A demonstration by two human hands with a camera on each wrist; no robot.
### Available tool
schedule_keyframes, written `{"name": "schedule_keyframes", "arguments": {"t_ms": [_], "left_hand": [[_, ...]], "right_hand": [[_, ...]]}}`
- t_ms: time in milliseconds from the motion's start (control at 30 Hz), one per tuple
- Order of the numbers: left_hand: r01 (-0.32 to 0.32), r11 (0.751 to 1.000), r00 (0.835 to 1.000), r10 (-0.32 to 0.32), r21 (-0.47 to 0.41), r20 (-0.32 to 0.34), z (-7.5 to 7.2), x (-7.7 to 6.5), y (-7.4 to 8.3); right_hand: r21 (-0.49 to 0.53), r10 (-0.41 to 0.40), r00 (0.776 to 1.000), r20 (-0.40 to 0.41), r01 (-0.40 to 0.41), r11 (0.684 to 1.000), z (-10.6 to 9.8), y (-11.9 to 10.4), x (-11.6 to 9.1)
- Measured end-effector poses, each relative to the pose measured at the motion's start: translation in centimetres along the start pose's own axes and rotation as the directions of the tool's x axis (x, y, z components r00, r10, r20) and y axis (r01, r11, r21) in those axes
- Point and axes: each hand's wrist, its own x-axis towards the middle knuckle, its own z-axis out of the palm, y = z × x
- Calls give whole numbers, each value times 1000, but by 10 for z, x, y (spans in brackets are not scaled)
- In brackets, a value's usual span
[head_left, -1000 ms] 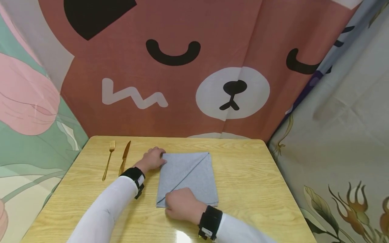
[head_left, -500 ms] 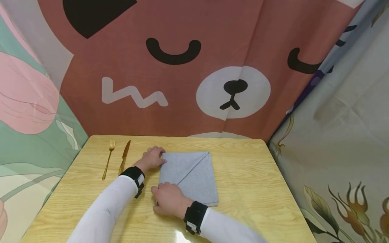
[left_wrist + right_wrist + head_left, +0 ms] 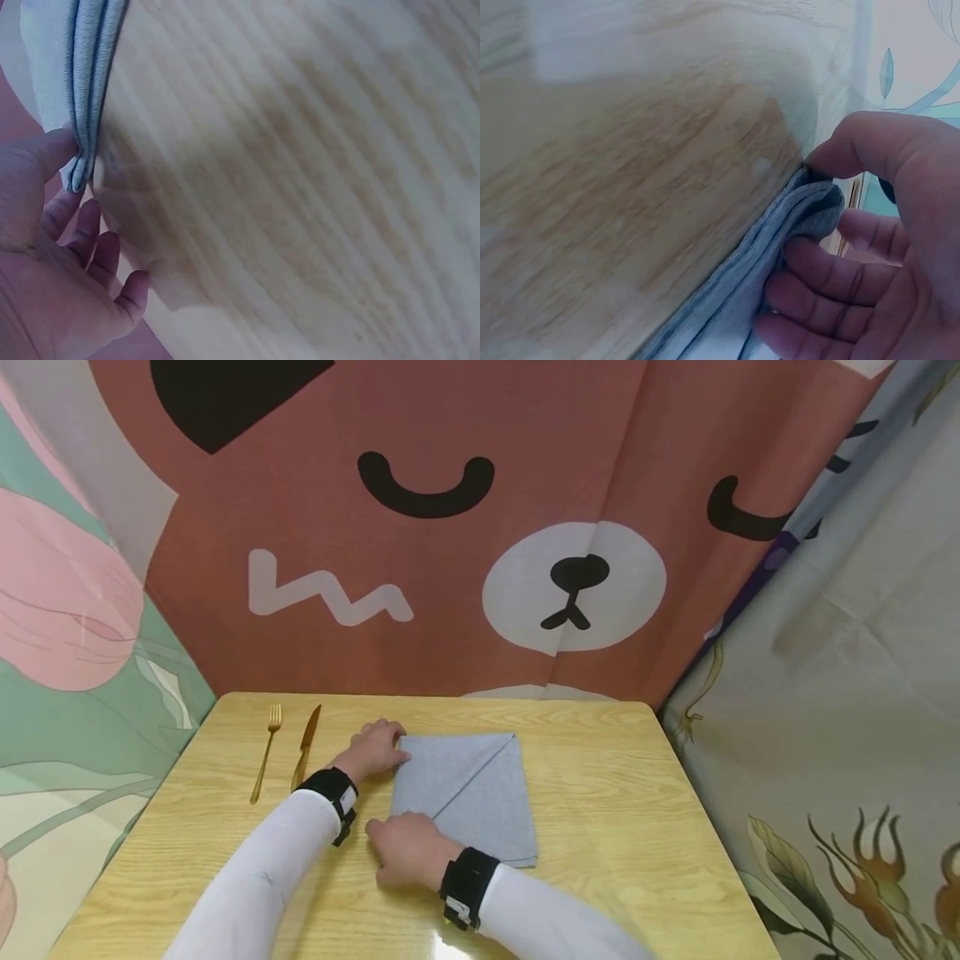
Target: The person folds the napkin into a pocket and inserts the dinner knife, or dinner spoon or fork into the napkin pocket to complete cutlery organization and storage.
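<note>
A grey-blue cloth napkin (image 3: 480,802), folded in layers into a square with a diagonal fold line across its top, lies flat on the wooden table. At its far left corner, my left hand (image 3: 372,749) pinches the layers between thumb and forefinger; the left wrist view shows the other fingers (image 3: 104,259) loosely bent below the corner. My right hand (image 3: 411,850) covers the near left corner. In the right wrist view, its thumb (image 3: 855,142) and curled fingers hold that folded corner (image 3: 817,210) from either side.
To the left of the napkin, a gold fork (image 3: 266,756) and a gold knife (image 3: 306,747) lie side by side on the table (image 3: 600,810). Printed curtains (image 3: 420,635) hang along the table's back and both sides.
My right hand has slid left along the napkin's near edge onto the near left corner. The left hand keeps its place at the far left corner.
</note>
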Motion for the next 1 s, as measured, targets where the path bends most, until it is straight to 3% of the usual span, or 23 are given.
{"name": "schedule_keyframes", "arguments": {"t_ms": [300,433,567,800,1000], "left_hand": [[33,996,998,-28,-81,56,-2,12,0],[-1,987,998,10,-163,59,-4,10,3],[-32,962,997,49,-270,58,-4,9,4],[-29,942,997,52,-334,60,-3,13,2],[-23,934,998,44,-358,51,-3,15,1]], "right_hand": [[-135,-12,999,38,17,991,-1,-7,4],[-135,-46,997,60,54,989,-1,-3,4],[-114,-68,994,83,78,990,-2,0,3],[-63,-91,995,26,93,994,2,4,2],[-78,-61,998,-14,59,995,7,6,3]]}}
